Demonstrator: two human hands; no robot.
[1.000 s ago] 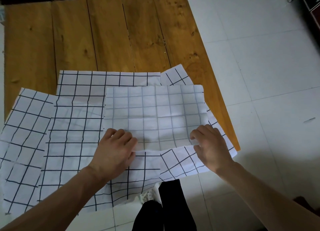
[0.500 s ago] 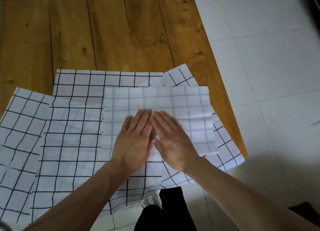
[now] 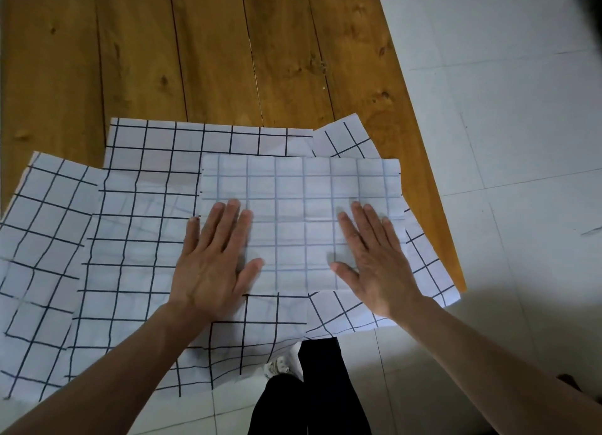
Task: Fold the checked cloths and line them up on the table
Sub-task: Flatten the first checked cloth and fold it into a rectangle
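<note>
A folded cloth [image 3: 303, 219], white with a pale checked grid showing through, lies on top of a spread of other checked cloths on the wooden counter [image 3: 228, 53]. Both hands press flat on it. The left hand [image 3: 215, 265] lies palm down at the folded cloth's left edge, its fingers [image 3: 228, 219] straight and together, thumb spread toward the middle; its little finger lies just past that edge, on the cloth beneath. The right hand [image 3: 374, 258] lies palm down on the folded cloth's right part, fingers straight and a little fanned, thumb pointing inward. Neither hand grips anything; the two are well apart, with bare folded cloth between them.

Under the folded cloth lies a wide cloth [image 3: 136, 239] with bold black checks, reaching beyond the folded cloth on its far, left and near sides and hanging over the counter's near edge. Left of that, another bold-checked cloth [image 3: 42, 232] lies tilted, partly tucked beneath the wide one. A third cloth [image 3: 423, 265] shows at the folded cloth's right, set askew, one corner peeking out past the folded cloth's far right corner and its near part jutting past the counter's edge.

Beyond the folded cloth the counter shows bare planks. To its right is a pale tiled floor [image 3: 505, 125]. Below the near edge are dark trouser legs [image 3: 319, 395] and a light shoe [image 3: 277, 366].
</note>
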